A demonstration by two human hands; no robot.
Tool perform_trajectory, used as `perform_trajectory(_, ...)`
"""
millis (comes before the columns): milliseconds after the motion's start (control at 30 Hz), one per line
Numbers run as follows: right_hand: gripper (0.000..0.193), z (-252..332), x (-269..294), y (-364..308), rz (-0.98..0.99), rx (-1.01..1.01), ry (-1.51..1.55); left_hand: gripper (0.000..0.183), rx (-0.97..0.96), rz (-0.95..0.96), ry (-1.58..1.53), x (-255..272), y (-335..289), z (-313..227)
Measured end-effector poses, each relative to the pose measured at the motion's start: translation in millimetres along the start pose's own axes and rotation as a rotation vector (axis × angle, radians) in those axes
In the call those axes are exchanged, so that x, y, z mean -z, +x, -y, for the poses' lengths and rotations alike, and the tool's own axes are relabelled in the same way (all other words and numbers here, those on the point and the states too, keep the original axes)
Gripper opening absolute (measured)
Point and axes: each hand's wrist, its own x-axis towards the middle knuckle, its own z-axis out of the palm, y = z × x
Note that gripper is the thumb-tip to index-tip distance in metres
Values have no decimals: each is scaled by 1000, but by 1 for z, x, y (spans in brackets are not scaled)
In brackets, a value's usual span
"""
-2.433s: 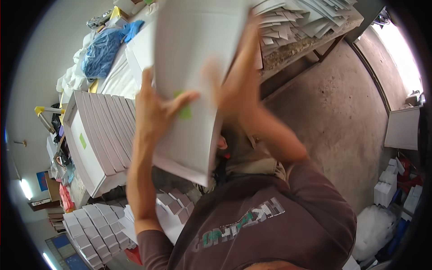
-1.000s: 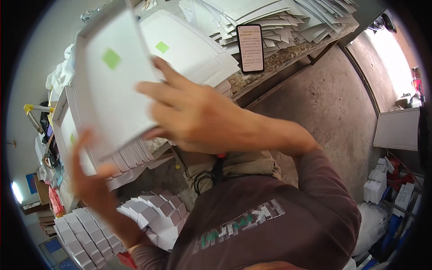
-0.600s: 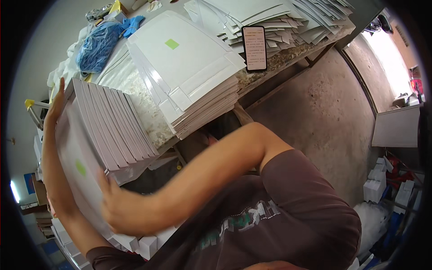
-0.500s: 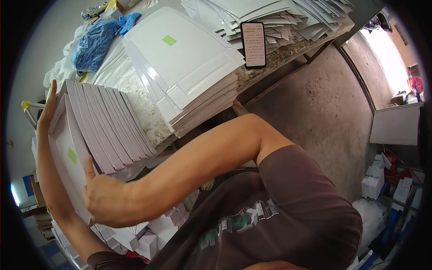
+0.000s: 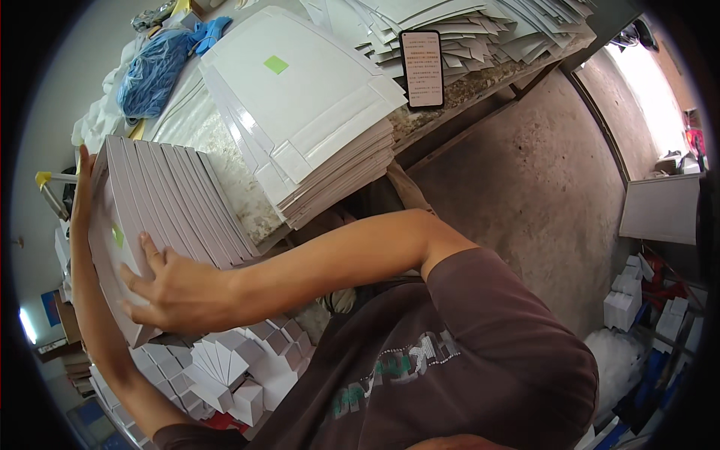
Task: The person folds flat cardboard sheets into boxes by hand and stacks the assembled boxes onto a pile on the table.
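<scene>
A folded white box (image 5: 112,247) with a small green sticker stands upright at the near end of a row of similar upright boxes (image 5: 176,199) on the table's left part. My right hand (image 5: 171,291) lies flat on its face, fingers spread, pressing it against the row. My left hand (image 5: 81,187) grips the box's far left edge, its arm running up from the lower left. A thick stack of flat white box blanks (image 5: 307,105), the top one with a green sticker, lies in the middle of the table.
A black phone (image 5: 422,67) with its screen lit lies by more flat blanks (image 5: 480,30) at the back. A blue plastic bag (image 5: 154,71) sits far left. Several small made-up boxes (image 5: 225,367) are piled below. Concrete floor (image 5: 525,187) lies to the right.
I lifted a flat blank off the stack, folded it in the air, swung it down to the left and set it against the row of upright boxes.
</scene>
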Motion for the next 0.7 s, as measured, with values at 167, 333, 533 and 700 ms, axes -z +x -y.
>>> perform_trajectory(167,76,-55,64,-89,-262,-270,-209,71,-31,60,6,23,-70,18)
perform_trajectory(333,82,-138,84,-180,-196,-754,-781,87,-110,-126,-272,-51,-129,-111)
perform_trajectory(533,44,-100,95,-188,-243,-472,-483,41,167,5,-302,-148,-113,-66)
perform_trajectory(700,20,-35,43,-181,-186,-138,-86,19,178,-136,-500,-122,-65,-82)
